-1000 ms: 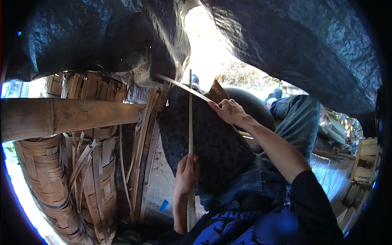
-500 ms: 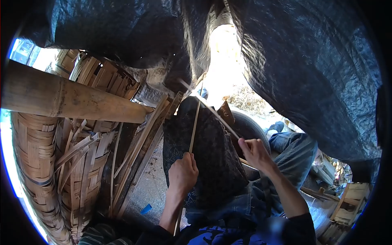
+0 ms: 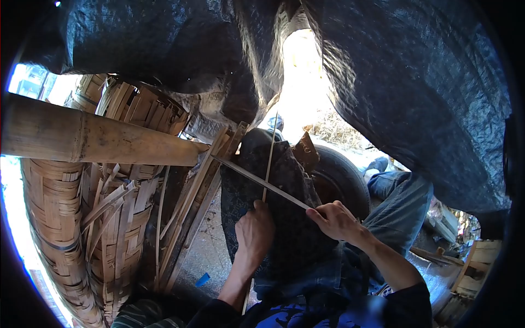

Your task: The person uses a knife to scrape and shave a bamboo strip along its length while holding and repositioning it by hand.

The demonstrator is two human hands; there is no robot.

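My left hand [image 3: 255, 232] is closed in a fist around a thin bamboo strip [image 3: 270, 158]. The strip stands up from the fist over a dark patterned cloth [image 3: 249, 188] on my lap, and its lower end shows below the wrist. My right hand [image 3: 336, 220] grips a long, narrow, greyish knife [image 3: 257, 179], with the thumb along it. Its blade slants up to the left and crosses the strip just above my left fist. Whether the two touch I cannot tell. The handle is hidden in my fingers.
Tall woven bamboo baskets [image 3: 57, 213] and a thick bamboo pole [image 3: 109, 136] are at the left. Split bamboo pieces [image 3: 191, 213] lean beside my lap. A tire [image 3: 344, 180] lies ahead, a wooden crate [image 3: 478, 265] at right. Dark plastic sheeting [image 3: 415, 93] hangs overhead.
The knife has swung down and to the left, from high near the strip's upper part to lower across it. My right hand has dropped slightly; my left hand still holds the strip.
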